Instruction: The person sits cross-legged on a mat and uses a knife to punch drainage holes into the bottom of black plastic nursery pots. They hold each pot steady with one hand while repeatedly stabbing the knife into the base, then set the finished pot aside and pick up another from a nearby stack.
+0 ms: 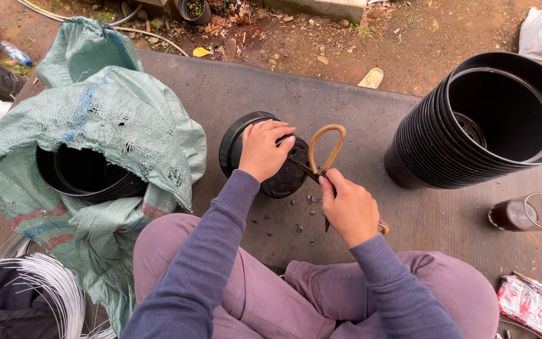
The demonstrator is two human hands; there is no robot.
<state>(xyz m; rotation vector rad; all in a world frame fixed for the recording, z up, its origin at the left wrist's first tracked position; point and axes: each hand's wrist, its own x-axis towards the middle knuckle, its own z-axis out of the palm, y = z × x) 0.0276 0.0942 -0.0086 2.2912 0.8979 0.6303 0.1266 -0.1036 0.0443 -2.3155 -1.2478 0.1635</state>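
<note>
Black pot (255,154) on its side on grey mat (359,113), bottom toward person. Left hand (263,150) curled over pot's bottom edge, gripping. Right hand (348,207) just right of pot, fist closed on scissors (321,164), blades touching pot's bottom. Black scraps (302,220) below pot.

One head-worn camera looks steeply down from above a seated person's lap, facing forward over the dark rubber mat (346,94) toward bare soil at the top edge. It sits close: sleeved forearms and purple-trousered knees fill the lower frame, with the left hand (263,150) and right hand (348,210) near centre.
</note>
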